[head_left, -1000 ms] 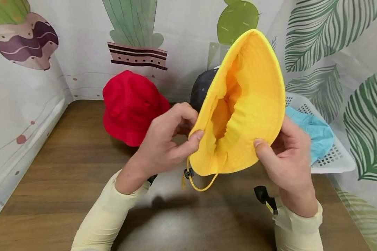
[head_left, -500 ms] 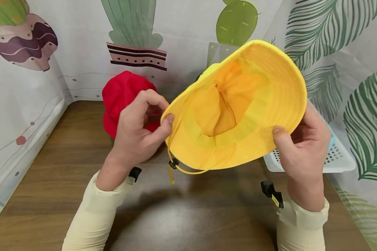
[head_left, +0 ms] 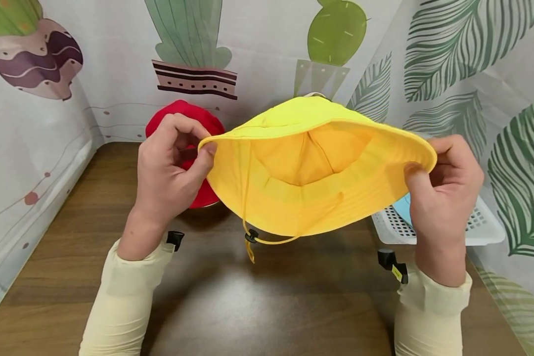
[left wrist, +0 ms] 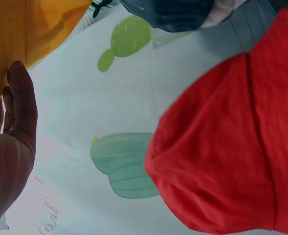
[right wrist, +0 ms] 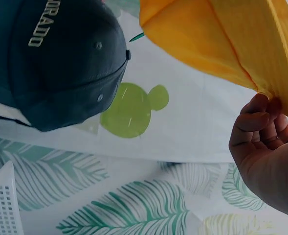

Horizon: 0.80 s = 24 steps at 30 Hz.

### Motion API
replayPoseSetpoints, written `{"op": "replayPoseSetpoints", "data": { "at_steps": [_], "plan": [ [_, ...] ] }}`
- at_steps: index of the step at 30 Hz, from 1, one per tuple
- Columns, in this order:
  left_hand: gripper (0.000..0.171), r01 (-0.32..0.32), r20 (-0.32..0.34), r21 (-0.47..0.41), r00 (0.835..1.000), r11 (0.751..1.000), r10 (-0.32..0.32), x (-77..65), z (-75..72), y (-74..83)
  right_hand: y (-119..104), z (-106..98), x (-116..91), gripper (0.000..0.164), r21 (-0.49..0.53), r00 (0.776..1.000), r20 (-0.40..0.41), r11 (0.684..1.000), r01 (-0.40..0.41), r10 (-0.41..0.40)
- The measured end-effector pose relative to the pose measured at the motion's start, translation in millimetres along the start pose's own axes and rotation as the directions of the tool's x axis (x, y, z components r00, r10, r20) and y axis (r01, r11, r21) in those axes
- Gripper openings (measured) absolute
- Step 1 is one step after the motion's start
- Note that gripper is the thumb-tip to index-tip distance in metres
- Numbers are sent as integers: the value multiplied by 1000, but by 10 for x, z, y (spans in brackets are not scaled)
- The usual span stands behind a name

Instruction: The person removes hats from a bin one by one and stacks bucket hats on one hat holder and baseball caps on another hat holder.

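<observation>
A yellow bucket hat (head_left: 320,207) is stretched between my two hands above the table, its inside facing me. My left hand (head_left: 169,173) pinches the brim at its left end between thumb and fingers. At the opposite end, my right hand (head_left: 445,193) grips the brim with the thumb on the inner side. A yellow chin cord with a black cord lock (head_left: 251,236) dangles below the brim on the left. The left wrist view shows the left fingers on the hat's edge (left wrist: 31,29); in the right wrist view, the right fingers hold the brim (right wrist: 283,58).
A red hat (head_left: 204,198) sits behind my left hand. A dark cap (right wrist: 70,58) with lettering shows in the right wrist view, mostly hidden by the yellow hat in the head view. At right, a white perforated basket (head_left: 485,227) contains a light blue item (head_left: 402,207).
My hands have moved apart, left hand leftward and right hand rightward. The yellow hat has gone from upright and folded narrow to spread wide and level, its opening now showing.
</observation>
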State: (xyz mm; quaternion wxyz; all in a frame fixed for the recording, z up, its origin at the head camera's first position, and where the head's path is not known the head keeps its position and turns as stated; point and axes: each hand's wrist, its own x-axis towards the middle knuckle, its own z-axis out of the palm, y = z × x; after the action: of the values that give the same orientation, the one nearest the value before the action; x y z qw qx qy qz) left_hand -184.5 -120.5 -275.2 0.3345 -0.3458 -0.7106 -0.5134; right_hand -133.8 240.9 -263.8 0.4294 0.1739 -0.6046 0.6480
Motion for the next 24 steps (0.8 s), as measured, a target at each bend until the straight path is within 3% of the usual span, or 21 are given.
{"op": "replayPoseSetpoints", "data": {
  "at_steps": [5,13,19,24],
  "plan": [
    [21,31,-31,52,999,998,-30,6,-50,-47,43,-35,31,13,-77,999,35,997,9,-6],
    [19,120,-143,154,985,981,-98,3,-19,-63,105,-33,24,15,-123,998,57,992,7,0],
    [19,152,-227,120,966,981,-122,0,24,-19,117,-24,-1,11,-101,997,72,995,1,6],
    [20,137,-293,52,949,989,-116,2,58,65,102,-15,-19,11,-14,995,103,1000,-17,18]
  ]
}}
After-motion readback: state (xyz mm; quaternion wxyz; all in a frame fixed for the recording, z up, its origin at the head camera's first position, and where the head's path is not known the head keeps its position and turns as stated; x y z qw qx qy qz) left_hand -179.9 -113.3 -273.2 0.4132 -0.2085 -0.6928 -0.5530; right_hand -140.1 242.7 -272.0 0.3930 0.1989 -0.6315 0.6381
